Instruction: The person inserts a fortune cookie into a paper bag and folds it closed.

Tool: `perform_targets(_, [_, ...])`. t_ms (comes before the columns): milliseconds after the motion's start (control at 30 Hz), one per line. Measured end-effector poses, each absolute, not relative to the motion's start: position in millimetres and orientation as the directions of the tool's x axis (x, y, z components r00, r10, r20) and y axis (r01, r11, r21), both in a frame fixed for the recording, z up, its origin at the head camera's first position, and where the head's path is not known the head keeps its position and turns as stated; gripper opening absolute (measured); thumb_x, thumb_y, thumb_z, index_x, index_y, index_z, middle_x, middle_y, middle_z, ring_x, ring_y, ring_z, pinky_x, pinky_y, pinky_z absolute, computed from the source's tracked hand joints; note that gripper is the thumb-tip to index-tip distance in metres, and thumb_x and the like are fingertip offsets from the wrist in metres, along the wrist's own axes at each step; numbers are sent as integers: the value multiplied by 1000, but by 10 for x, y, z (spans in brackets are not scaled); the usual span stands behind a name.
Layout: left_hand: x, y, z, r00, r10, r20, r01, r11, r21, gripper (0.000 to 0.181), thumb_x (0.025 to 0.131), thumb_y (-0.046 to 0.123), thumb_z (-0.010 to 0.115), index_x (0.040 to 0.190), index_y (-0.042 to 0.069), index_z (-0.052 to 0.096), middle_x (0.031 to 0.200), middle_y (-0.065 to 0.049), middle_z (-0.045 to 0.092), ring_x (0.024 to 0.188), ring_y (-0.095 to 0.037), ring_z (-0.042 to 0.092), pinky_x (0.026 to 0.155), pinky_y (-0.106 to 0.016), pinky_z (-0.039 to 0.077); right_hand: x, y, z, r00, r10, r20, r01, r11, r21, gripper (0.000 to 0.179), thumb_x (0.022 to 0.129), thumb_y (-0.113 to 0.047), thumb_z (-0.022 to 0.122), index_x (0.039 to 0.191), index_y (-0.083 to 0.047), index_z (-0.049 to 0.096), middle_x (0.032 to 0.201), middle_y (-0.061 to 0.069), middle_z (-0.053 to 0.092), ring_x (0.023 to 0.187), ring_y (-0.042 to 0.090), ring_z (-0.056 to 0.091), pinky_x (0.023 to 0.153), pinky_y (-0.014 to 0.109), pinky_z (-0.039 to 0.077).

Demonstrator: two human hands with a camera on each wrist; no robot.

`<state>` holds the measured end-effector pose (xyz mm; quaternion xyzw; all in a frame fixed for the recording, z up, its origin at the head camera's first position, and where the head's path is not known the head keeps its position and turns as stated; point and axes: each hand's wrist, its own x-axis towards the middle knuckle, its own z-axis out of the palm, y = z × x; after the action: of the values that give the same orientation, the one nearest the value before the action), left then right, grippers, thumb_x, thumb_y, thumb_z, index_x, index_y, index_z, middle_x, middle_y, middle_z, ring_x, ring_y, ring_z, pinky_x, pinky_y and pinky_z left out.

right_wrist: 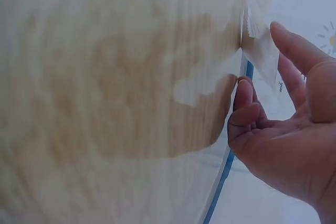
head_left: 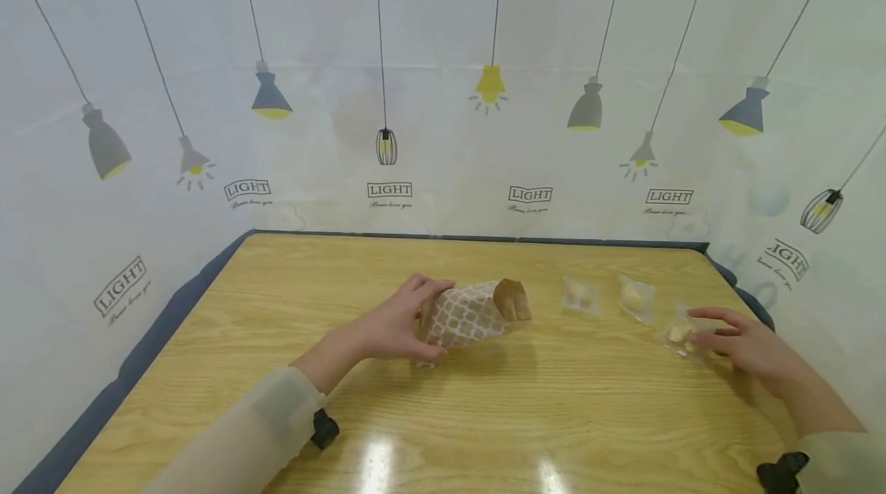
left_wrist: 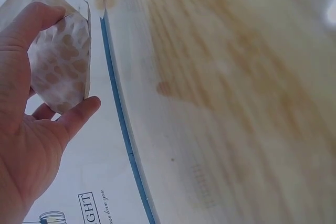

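Observation:
A brown paper bag (head_left: 467,317) with a white lattice print lies on its side near the middle of the table, its mouth gaping to the right. My left hand (head_left: 398,321) grips its closed end, thumb on the near side and fingers over the far side. In the left wrist view the bag (left_wrist: 63,59) sits between thumb and fingers. At the right, my right hand (head_left: 751,348) reaches over a small clear packet (head_left: 681,336) with pale yellow pieces inside. Its thumb and fingers are parted around the packet (right_wrist: 260,35) in the right wrist view, fingertips close beside it.
Two more clear packets, a left one (head_left: 580,295) and a middle one (head_left: 635,298), lie between the bag's mouth and my right hand. The wooden table (head_left: 484,417) ends at a dark blue edge against a lamp-printed wall covering (head_left: 443,101).

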<state>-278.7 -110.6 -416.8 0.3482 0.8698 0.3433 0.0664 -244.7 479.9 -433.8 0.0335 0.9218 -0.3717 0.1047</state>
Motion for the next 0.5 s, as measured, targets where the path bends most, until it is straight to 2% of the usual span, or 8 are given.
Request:
perform_targets(167, [-2781, -1105, -4162, -752, 648, 120, 557, 529, 640, 106, 82, 22, 95, 170, 16, 37, 150, -12, 45, 127, -24, 53, 110, -44, 57, -2478, 4776, -4340, -971, -4, -239, 164, 715, -680, 77, 110, -48, 65, 165, -1, 41, 166, 41, 36, 141, 54, 49, 78, 31, 46])
perform_targets(267, [-2780, -1103, -4158, -754, 645, 120, 557, 533, 637, 106, 82, 23, 95, 170, 17, 37, 150, -12, 46, 127, -24, 53, 110, -44, 57, -2478, 4755, -4322, -971, 11, -239, 173, 719, -673, 78, 108, -48, 68, 165, -1, 41, 154, 39, 52, 125, 40, 59, 78, 30, 45])
perform_targets(367, [-2782, -1100, -4156, -752, 648, 120, 559, 530, 637, 106, 82, 23, 95, 170, 15, 37, 150, -12, 46, 128, -24, 53, 110, -45, 57, -2459, 4741, -4314, -973, 21, -229, 177, 704, -688, 76, 108, -45, 69, 165, -1, 43, 131, 22, 69, 103, 22, 59, 71, 32, 47])
perform_targets(433, [-2784, -1096, -4155, -751, 650, 120, 559, 528, 639, 106, 82, 22, 95, 170, 14, 37, 150, -13, 46, 128, -25, 53, 110, -46, 57, -2433, 4736, -4307, -976, 14, -216, 165, 695, -699, 75, 108, -45, 69, 165, -3, 44, 123, 9, 70, 94, 15, 58, 70, 33, 51])
perform_targets(500, [-2786, -1093, -4153, -749, 652, 119, 561, 529, 637, 106, 82, 22, 94, 170, 13, 37, 150, -13, 46, 128, -25, 53, 111, -46, 56, -2402, 4720, -4288, -980, -2, -200, 143, 691, -708, 74, 108, -45, 68, 166, -5, 43, 122, 4, 69, 92, 11, 61, 72, 32, 55])
